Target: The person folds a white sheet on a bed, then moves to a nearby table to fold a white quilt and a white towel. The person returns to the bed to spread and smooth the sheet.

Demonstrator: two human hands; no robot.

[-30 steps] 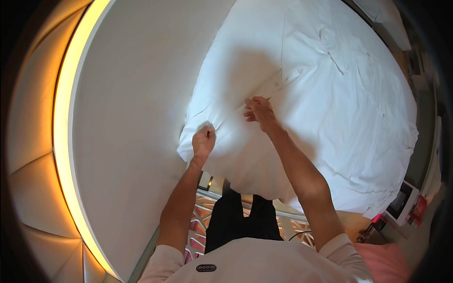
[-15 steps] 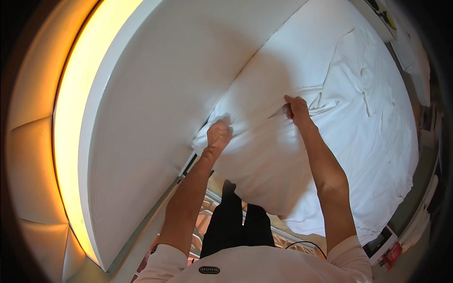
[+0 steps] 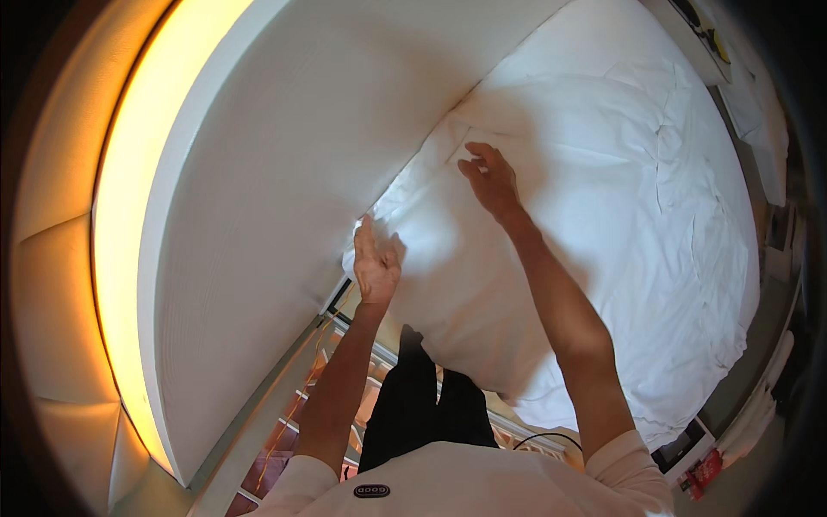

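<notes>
The soft white pillow (image 3: 448,258) lies at the bed's near left corner, against the white padded headboard (image 3: 284,172). Left hand (image 3: 376,267) presses its near edge, grip flat and open; right hand (image 3: 491,183), fingers spread, rests on its far side. Rumpled white duvet (image 3: 655,224) spreads to the right.

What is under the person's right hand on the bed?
The right hand rests flat on a white pillow lying on the white bedding. Whatever lies under the pillow is covered.
</notes>
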